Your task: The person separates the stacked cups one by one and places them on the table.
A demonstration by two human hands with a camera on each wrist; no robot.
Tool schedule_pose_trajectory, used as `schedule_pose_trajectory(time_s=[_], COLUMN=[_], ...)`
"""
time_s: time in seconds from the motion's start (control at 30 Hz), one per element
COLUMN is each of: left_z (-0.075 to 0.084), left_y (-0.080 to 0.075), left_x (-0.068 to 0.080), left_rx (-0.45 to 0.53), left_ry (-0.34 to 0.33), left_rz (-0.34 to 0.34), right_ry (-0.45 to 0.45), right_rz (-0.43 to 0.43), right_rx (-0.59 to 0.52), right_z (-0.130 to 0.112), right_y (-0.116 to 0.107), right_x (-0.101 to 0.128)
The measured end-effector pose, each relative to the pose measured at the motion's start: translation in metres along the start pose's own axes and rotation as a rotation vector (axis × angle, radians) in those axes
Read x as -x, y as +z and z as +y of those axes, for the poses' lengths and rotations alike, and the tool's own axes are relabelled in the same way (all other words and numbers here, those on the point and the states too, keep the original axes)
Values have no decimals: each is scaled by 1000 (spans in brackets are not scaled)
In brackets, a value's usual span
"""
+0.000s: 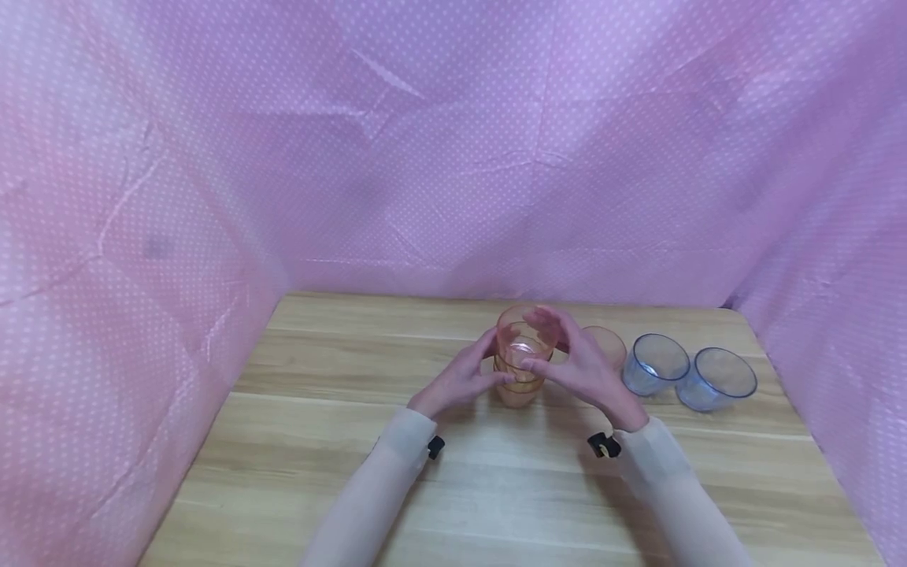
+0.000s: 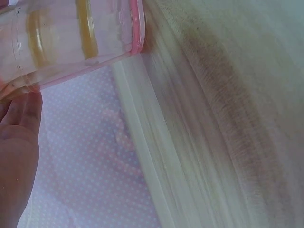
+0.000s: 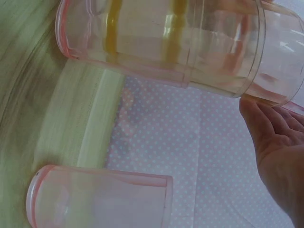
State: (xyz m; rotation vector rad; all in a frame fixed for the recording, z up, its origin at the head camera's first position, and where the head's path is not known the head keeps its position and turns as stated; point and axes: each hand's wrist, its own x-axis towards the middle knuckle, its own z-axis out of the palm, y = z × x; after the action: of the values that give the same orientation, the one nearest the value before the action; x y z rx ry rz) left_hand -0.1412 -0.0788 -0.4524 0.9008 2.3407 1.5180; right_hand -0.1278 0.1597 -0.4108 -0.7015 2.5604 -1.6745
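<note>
Pale sleeves reach forward over the wooden surface (image 1: pixel 496 488) toward a stack of orange cups (image 1: pixel 520 370) standing upright at its middle. The left hand (image 1: pixel 464 378) has its fingers against the stack's left side, the thumb curled round the front. The right hand (image 1: pixel 577 362) arches over the right side, fingers spread and relaxed above the rim, barely touching. Just behind the right hand stands a single orange cup (image 1: pixel 605 342), and to its right two blue cups (image 1: pixel 683 374) sit side by side. Pink dotted cloth (image 1: pixel 453 157) walls the back.
</note>
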Motion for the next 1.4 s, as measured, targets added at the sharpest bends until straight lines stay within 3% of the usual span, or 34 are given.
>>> schedule_pose_trajectory(time_s=[0.43, 0.7, 0.87, 1.17, 1.4], left_z=[-1, -1, -2, 3, 1], left_y=[9, 13, 8, 2, 8], left_x=[1, -3, -5, 1, 4], left_rx=[25, 16, -11, -11, -23], left_ry=[-21, 25, 21, -43, -22], left_rz=[3, 24, 42, 52, 58], right_ry=[-56, -3, -17, -77, -254], right_rz=[-12, -6, 14, 156, 300], right_rx=[19, -29, -7, -156, -321], right_z=[0, -2, -4, -17, -30], right_y=[-3, -7, -4, 1, -7], right_x=[4, 4, 0, 2, 23])
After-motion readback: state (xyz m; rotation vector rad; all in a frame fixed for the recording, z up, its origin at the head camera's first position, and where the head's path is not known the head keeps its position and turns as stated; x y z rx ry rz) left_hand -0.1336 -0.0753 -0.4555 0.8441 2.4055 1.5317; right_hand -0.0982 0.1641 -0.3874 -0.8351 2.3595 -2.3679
